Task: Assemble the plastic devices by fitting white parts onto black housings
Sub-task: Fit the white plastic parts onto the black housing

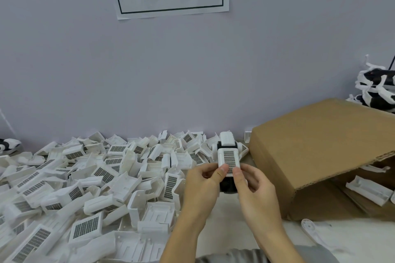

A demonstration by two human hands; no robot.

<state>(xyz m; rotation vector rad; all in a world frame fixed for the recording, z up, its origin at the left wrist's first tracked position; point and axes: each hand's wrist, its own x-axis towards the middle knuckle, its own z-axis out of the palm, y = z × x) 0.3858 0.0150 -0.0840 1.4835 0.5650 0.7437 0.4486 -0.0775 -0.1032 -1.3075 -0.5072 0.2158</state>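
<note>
In the head view, both hands hold one device upright in front of me. It has a black housing (228, 186) and a white part with a dark mesh grille (228, 158) on its front, plus a white cap at the top. My left hand (202, 183) grips its left side, thumb pressed on the lower edge of the grille. My right hand (252, 186) grips the right side, thumb beside the left one. Most of the black housing is hidden behind my fingers.
A large heap of loose white grille parts (89, 188) covers the table to the left. A cardboard box (320, 151) lies on its side to the right, with white parts inside. Assembled black-and-white devices (376, 89) are piled at far right. A white bracket (314, 232) lies near the front.
</note>
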